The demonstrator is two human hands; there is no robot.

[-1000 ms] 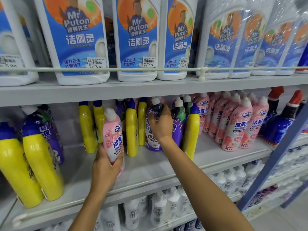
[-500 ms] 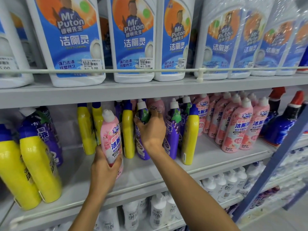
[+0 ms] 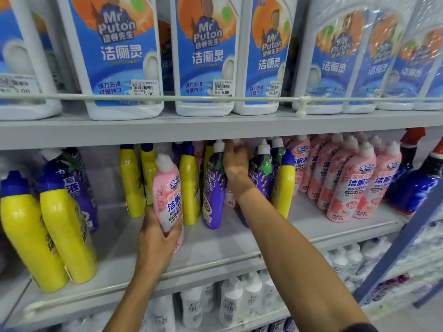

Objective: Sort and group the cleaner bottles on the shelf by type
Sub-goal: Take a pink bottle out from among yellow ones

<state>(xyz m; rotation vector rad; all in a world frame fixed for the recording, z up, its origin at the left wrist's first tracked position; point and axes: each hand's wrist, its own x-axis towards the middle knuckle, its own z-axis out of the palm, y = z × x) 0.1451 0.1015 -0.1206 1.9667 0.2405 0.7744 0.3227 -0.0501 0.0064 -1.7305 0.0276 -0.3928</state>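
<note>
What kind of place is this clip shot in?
Most likely a shop aisle: tiered metal shelves carry many identical cleaner bottles, and the big white jugs wear barcode price stickers reading 5.00.

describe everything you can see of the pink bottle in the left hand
The pink bottle looks like glossy plastic, with a white ribbed cap and a tapering neck. Its label shows pink flowers, a blue logo and dark blue Chinese characters. It leans slightly left, near upright, in front of the yellow bottles on the middle shelf. The left hand wraps its lower part, hiding the base, so whether it rests on the shelf cannot be told.
</note>
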